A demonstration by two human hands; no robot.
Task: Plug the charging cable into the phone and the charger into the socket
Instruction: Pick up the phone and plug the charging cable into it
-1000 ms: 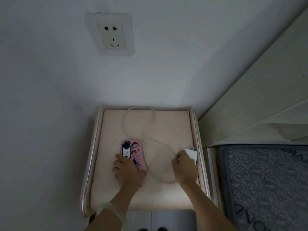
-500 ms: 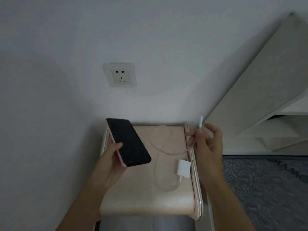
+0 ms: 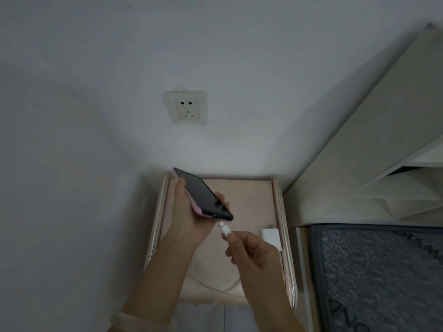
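Both hands' fingers closed: left (image 3: pixel 185 213) around phone (image 3: pixel 203 195), right (image 3: pixel 251 251) pinching cable plug (image 3: pixel 224 229).

Dim, greyish light w/ brighter patch on wall (image 3: pixel 215 144) centre, edges darker, slight wide-angle warp, soft focus.

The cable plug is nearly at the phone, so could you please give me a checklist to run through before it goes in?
1. Phone held in left hand: ok.
2. Plug pinched in right hand: ok.
3. Plug tip aimed at phone's lower end: ok.
4. Plug seated: not ok, gap remains.
5. Port clear: cannot tell, too dark.
6. Charger in socket: not ok, lying on the stand.
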